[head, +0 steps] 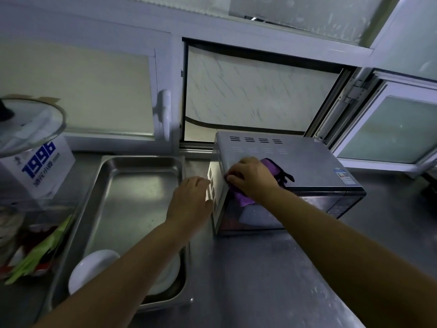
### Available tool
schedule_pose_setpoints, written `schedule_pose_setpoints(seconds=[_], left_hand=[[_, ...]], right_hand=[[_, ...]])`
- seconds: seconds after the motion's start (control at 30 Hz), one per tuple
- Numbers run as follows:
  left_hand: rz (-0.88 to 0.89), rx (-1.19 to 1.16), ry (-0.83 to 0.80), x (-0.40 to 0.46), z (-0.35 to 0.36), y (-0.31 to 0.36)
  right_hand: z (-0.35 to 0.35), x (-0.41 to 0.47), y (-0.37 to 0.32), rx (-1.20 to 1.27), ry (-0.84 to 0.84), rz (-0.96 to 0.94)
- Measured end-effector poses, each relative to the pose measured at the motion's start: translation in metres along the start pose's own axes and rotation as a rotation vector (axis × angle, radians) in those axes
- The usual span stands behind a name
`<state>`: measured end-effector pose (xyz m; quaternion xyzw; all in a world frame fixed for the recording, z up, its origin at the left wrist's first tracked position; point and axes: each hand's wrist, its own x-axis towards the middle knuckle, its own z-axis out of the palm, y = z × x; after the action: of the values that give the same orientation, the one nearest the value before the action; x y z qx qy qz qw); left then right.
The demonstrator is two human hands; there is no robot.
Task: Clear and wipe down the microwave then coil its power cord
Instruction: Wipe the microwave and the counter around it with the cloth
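Note:
A silver microwave (pixel 314 162) stands on the steel counter under the window, its glass door facing me. My right hand (pixel 250 176) presses a purple cloth (pixel 272 169) onto the microwave's top at its left edge; the cloth hangs down over the front corner. My left hand (pixel 189 202) lies flat against the microwave's vented left side, fingers straight. The power cord is not in sight.
A steel tray (pixel 132 166) lies left of the microwave with white plates (pixel 94 263) at its near end. A white box marked 1996 (pixel 40 169) and a glass lid (pixel 30 124) sit far left, with a bag of vegetables (pixel 35 252) below. An opened window sash (pixel 387 129) juts in at right.

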<state>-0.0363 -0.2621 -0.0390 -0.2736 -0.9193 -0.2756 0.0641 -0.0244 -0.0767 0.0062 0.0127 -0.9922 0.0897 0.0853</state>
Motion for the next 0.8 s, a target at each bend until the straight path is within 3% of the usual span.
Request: schedule_pose_setpoints(seconds=[0.2,0.47,0.8], left_hand=[[0.009,-0.019,-0.014,0.004,0.003,0.001],[0.029,0.021,0.064,0.019,0.021,0.035],[0.058,0.112,0.131,0.069,0.065,0.118]], right_hand=[[0.023,-0.035,0.021,-0.257,-0.163,-0.06],[0.025,-0.038,0.052,-0.257,-0.07,-0.1],[0.003,-0.069,0.145,-0.219,-0.011,-0.026]])
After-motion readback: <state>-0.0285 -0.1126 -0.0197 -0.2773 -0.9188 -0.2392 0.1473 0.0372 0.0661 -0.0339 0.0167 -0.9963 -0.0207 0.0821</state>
